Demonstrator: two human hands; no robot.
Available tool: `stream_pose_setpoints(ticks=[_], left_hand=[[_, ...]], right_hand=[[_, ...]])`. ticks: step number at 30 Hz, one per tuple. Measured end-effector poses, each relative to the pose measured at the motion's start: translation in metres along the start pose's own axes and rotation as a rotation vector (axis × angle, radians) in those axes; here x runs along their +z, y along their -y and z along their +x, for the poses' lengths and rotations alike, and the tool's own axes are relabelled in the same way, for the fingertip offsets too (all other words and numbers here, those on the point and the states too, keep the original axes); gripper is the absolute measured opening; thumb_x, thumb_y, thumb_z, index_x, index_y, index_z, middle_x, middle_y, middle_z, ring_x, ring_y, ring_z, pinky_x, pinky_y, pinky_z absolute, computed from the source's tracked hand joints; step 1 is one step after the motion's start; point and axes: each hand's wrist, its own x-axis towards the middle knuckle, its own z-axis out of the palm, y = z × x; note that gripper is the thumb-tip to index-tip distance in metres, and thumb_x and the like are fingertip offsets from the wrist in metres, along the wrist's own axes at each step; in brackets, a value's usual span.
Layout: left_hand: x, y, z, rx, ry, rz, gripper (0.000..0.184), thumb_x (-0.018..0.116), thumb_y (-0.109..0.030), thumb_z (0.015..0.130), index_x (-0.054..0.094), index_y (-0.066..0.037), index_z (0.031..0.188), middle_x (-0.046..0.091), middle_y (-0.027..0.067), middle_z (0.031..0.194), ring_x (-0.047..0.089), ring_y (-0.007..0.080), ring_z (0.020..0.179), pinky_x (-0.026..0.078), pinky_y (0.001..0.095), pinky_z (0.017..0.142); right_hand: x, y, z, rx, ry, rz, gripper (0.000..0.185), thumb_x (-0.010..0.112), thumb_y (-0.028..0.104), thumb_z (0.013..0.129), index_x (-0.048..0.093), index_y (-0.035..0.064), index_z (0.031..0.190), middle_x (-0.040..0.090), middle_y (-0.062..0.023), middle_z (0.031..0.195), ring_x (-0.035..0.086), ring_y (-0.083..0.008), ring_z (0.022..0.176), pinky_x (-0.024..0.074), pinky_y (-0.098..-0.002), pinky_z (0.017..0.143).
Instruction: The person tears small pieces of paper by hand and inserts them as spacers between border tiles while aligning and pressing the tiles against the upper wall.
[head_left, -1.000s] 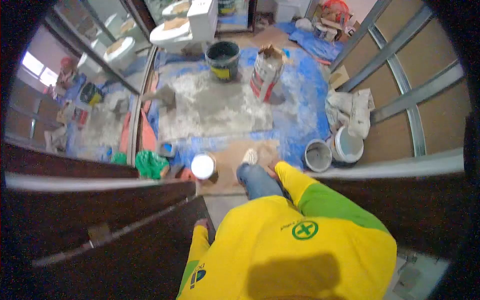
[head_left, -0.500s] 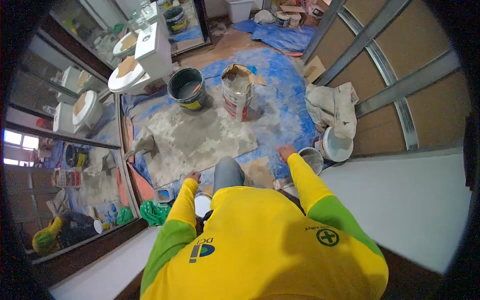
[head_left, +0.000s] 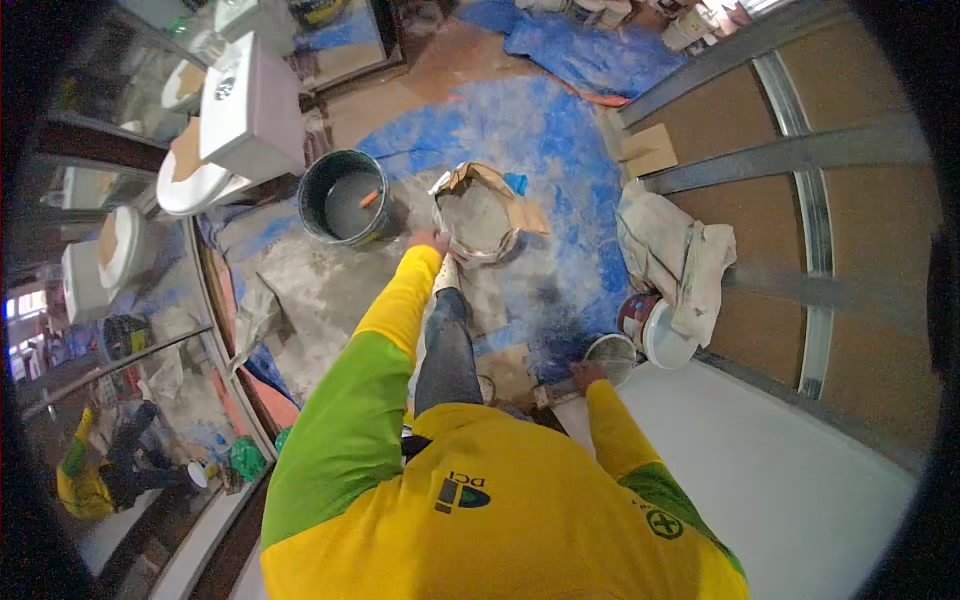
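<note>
My left hand [head_left: 430, 240] reaches far forward to the near left edge of an open paper bag [head_left: 478, 222] of grey powder. Its fingers are at the bag's edge, too small to show whether they grip it. Left of the bag stands a black bucket [head_left: 318, 205] with grey material and an orange-handled tool [head_left: 370, 198] inside. My right hand [head_left: 587, 375] is low on the right, at the left rim of a small grey-rimmed bucket [head_left: 612, 352]. Its fingers are hard to make out there. My shoe [head_left: 447, 275] is just below the bag.
A dusty blue tarp [head_left: 570, 200] covers the floor. Right stand a white-lidded bucket [head_left: 672, 335], a draped cloth bag [head_left: 665, 245] and metal wall studs [head_left: 790, 160]. A white toilet [head_left: 255, 120] and mirrored panels [head_left: 150, 300] line the left. A white ledge [head_left: 760, 440] is at lower right.
My left hand has swung forward from beside my knee to the paper bag. My right hand has drawn back toward the small bucket's near-left rim. My leg now stretches forward, and the view has shifted.
</note>
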Motion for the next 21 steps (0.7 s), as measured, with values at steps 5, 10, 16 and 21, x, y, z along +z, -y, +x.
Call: stream_pose_setpoints(ticks=[5, 10, 16, 21], left_hand=[[-0.017, -0.069, 0.102, 0.026, -0.135, 0.194, 0.059, 0.072, -0.049, 0.073, 0.058, -0.008, 0.113, 0.061, 0.0182, 0.111, 0.057, 0.0346, 0.107, 0.047, 0.044, 0.09], [-0.008, -0.093, 0.165, 0.075, -0.02, 0.256, 0.051, 0.074, -0.044, 0.073, 0.059, -0.011, 0.109, 0.059, 0.014, 0.114, 0.055, 0.0327, 0.107, 0.044, 0.0461, 0.092], [0.045, -0.051, 0.223, 0.153, -0.07, 0.308, 0.021, 0.06, -0.029, 0.083, 0.065, -0.012, 0.096, 0.065, 0.0143, 0.098, 0.061, 0.0344, 0.096, 0.047, 0.0484, 0.083], [0.037, -0.04, 0.236, 0.271, -0.05, 0.275, 0.019, 0.058, -0.029, 0.082, 0.068, -0.015, 0.089, 0.065, 0.0145, 0.095, 0.061, 0.0342, 0.094, 0.048, 0.0469, 0.079]], right_hand=[[-0.198, 0.164, -0.026, -0.307, -0.095, -0.473, 0.05, 0.049, 0.048, 0.089, 0.058, 0.0128, 0.124, 0.056, -0.0162, 0.129, 0.054, -0.0364, 0.115, 0.0414, -0.0444, 0.099], [-0.32, 0.298, 0.023, -0.348, -0.367, 0.214, 0.039, 0.055, 0.041, 0.086, 0.066, 0.0123, 0.11, 0.063, -0.0141, 0.117, 0.06, -0.0326, 0.105, 0.0459, -0.0412, 0.093], [-0.427, 0.42, -0.004, -0.47, -0.506, 0.124, 0.039, 0.053, 0.038, 0.088, 0.065, 0.013, 0.116, 0.059, -0.0163, 0.123, 0.059, -0.0348, 0.106, 0.0446, -0.0436, 0.095], [-0.423, 0.438, 0.088, -0.478, -0.482, -0.078, 0.033, 0.055, 0.033, 0.085, 0.067, 0.0118, 0.107, 0.064, -0.0154, 0.112, 0.058, -0.0331, 0.106, 0.0443, -0.0435, 0.094]])
